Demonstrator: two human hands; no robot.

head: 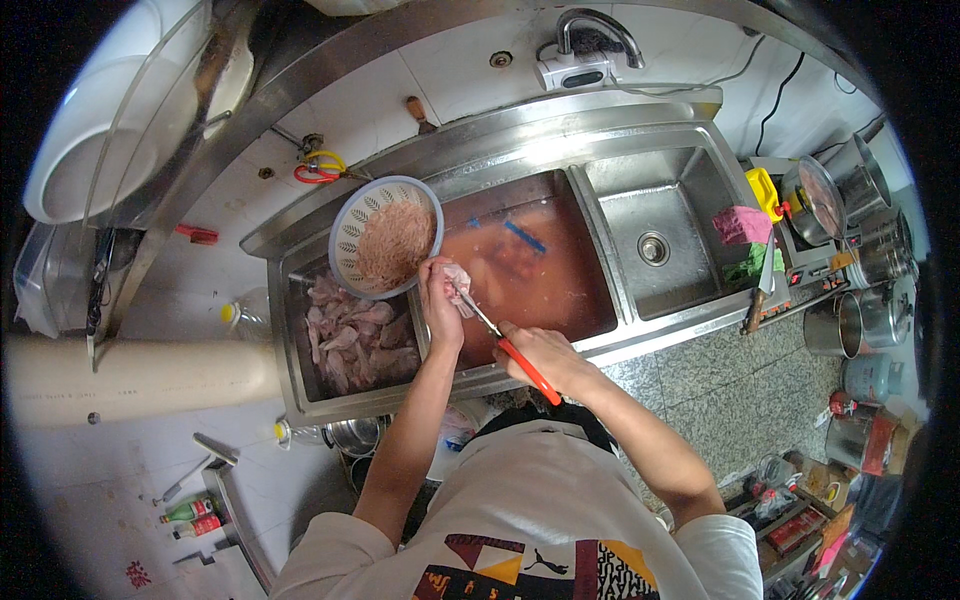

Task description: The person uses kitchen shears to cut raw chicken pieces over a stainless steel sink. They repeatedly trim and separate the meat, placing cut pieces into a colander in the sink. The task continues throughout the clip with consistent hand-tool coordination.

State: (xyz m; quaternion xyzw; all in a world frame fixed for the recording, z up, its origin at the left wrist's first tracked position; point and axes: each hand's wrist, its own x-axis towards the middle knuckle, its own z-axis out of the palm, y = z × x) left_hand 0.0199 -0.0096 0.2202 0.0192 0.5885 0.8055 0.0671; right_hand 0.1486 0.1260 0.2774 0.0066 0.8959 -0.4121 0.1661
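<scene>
My left hand (442, 315) grips a pale piece of raw meat (457, 288) above the left edge of the middle sink basin. Red-handled scissors (529, 371) are in my right hand (551, 360), with the blades reaching the meat. Cloudy reddish water (555, 292) fills the middle basin, where darker lumps show dimly under the surface. Just beyond my left hand, a patterned plastic colander (346, 247) holds a heap of thin pinkish-brown pieces (397, 244). Several raw poultry pieces (356, 337) lie in the left basin, partly hidden by the colander.
Blue strips (525, 236) float in the water. The right basin (652, 217) has a drain, with a faucet (600, 34) on the wall behind. A knife (761, 289) and a pink cloth (741, 225) rest at the right edge. Yellow-and-red-handled scissors (322, 166) hang by the wall.
</scene>
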